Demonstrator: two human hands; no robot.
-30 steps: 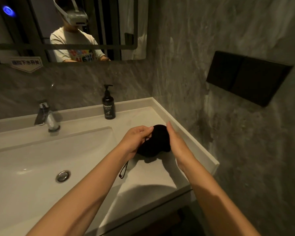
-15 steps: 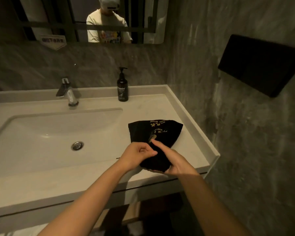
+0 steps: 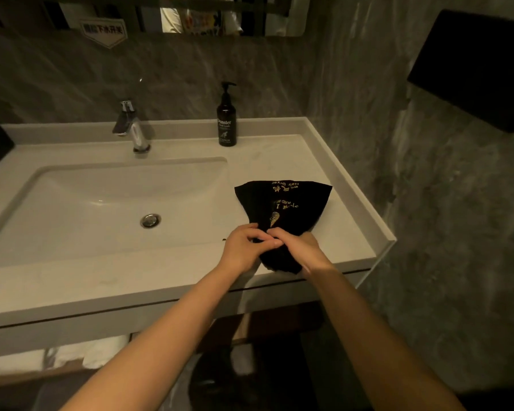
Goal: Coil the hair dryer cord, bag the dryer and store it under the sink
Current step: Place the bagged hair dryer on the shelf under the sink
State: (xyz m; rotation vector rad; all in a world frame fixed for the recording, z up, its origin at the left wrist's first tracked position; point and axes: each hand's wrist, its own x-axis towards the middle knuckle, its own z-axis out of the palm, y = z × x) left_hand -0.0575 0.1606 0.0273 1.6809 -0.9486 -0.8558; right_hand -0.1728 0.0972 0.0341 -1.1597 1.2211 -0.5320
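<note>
head view: a black hair dryer bag [image 3: 282,203] with gold print lies on the white countertop [image 3: 294,161], at the front right corner, just right of the sink basin [image 3: 101,203]. its long axis runs from the front edge away toward the back wall, the wide bottom end farthest from the person and the gathered neck at the front edge. the left hand [image 3: 242,247] and the right hand [image 3: 298,247] meet at that neck, both clenched on the bunched cloth, fingers touching one another on top of it. whether a drawstring is pinched between them cannot be told. the dryer itself is not visible; judging by the bag's fullness it is probably inside. both hands are equally close to the neck, so the bag lies straight ahead of them and can be lifted by that end. the storage space below the counter [image 3: 264,336] sits directly beneath the hands, dark and hard to read. a soap pump bottle [image 3: 226,120] stands at the back edge, well apart from the bag, and the faucet [image 3: 131,126] is behind the basin.
</note>
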